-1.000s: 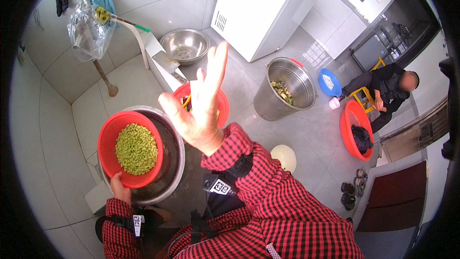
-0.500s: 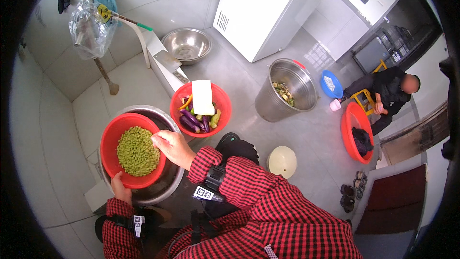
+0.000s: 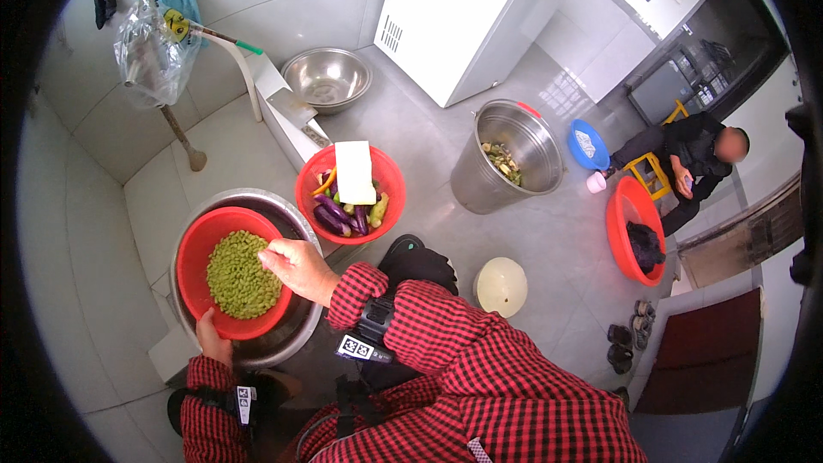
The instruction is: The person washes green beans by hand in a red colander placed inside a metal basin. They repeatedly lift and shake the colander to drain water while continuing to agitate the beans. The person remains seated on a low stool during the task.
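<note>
A red plastic basin (image 3: 189, 267) of shelled green beans (image 3: 242, 279) rests inside a wide steel basin (image 3: 307, 326). My left hand (image 3: 213, 339) grips the red basin's near rim, its fingers partly hidden beneath. Over the right side of the beans, my right hand (image 3: 296, 267) is closed in a pinch; whatever lies between its fingertips is too small to make out. Just beyond stands another red basin (image 3: 396, 184) with purple eggplants (image 3: 333, 219) and other vegetables, a white rectangular piece (image 3: 354, 171) lying on top.
A tall steel bucket (image 3: 480, 173) with scraps stands to the right, near a cream bowl (image 3: 501, 287). At the back are an empty steel bowl (image 3: 327, 79) and a white freezer (image 3: 459, 21). A person (image 3: 696, 159) sits far right by a red tub (image 3: 626, 240).
The whole view has shifted slightly, with the scene sliding a little left. Both my hands keep nearly the same places on and over the red basin. The seated person's hands moved a little.
</note>
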A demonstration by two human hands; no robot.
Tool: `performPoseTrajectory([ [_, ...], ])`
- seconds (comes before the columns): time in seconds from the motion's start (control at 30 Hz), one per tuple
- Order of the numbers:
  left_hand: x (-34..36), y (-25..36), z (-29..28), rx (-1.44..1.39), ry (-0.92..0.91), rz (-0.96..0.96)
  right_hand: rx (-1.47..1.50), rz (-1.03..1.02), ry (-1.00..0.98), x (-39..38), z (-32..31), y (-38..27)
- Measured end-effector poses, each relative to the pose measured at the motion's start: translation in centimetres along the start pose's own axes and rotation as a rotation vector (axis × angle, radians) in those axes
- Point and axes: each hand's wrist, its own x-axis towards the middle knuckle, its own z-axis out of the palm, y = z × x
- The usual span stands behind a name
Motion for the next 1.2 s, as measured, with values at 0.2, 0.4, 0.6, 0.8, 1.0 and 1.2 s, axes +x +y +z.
performPoseTrajectory([
  [0.2, -0.7, 0.0, 1.2, 0.0, -0.031, 0.011, 0.019, -0.003, 0.008, -0.1, 0.0, -0.5],
  [0.4, -1.5, -0.3, 2.4, 0.014, -0.056, 0.057, 0.031, -0.072, 0.026, 0.0, -0.6, -0.5],
  [0.6, -1.2, -0.8, 2.1, 0.052, 0.063, 0.116, 0.086, -0.015, 0.023, 0.4, -0.2, 0.0],
  [0.8, -1.7, -0.6, 2.4, 0.005, -0.003, 0.075, -0.009, 0.026, -0.034, 0.5, -0.4, -0.3],
  [1.0, -1.7, -0.2, 2.2, 0.021, 0.011, 0.042, 0.009, 0.037, -0.03, 0.7, 0.0, -0.7],
  [1.2, -1.5, -0.3, 1.8, 0.027, 0.029, 0.039, 0.016, 0.037, -0.025, 0.5, -0.3, -1.3],
])
